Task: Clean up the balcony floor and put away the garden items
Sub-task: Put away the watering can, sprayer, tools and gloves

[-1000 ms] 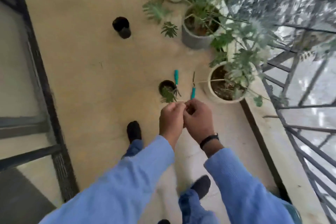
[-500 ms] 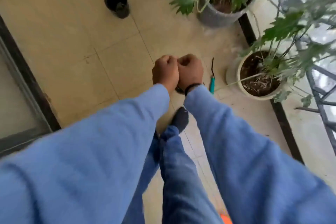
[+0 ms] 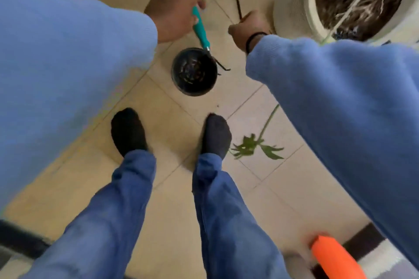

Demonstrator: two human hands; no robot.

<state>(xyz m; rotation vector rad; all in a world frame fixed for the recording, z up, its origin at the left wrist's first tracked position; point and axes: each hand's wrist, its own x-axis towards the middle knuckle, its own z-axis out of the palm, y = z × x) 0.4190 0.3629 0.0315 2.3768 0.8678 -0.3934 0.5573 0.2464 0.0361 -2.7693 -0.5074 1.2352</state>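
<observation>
We look straight down at the tiled balcony floor (image 3: 172, 133) between our two socked feet. Our left hand (image 3: 172, 10) grips the teal handle of a small hand rake (image 3: 201, 29), fingers curled round its upper end; the rake slants down toward us, its dark prongs lying just past the rim of a small black pot (image 3: 194, 71) that stands on the floor ahead of our feet. The prongs seem to touch or overlap the pot's right edge, though we cannot tell which.

Our right hand (image 3: 248, 27), with a dark band at the wrist, closes in a fist round a second tool (image 3: 238, 4), of which only a thin dark shaft shows, sticking out beyond the knuckles and away from us. Its handle is hidden inside the fist.

Just right of that hand stands a large white planter (image 3: 292, 7) filled with dark soil and pale stems. On the floor beside our right foot lies a cut green leaf (image 3: 251, 146) on a long stalk. An orange object (image 3: 333, 258) shows at the bottom right, too blurred for us to name.
</observation>
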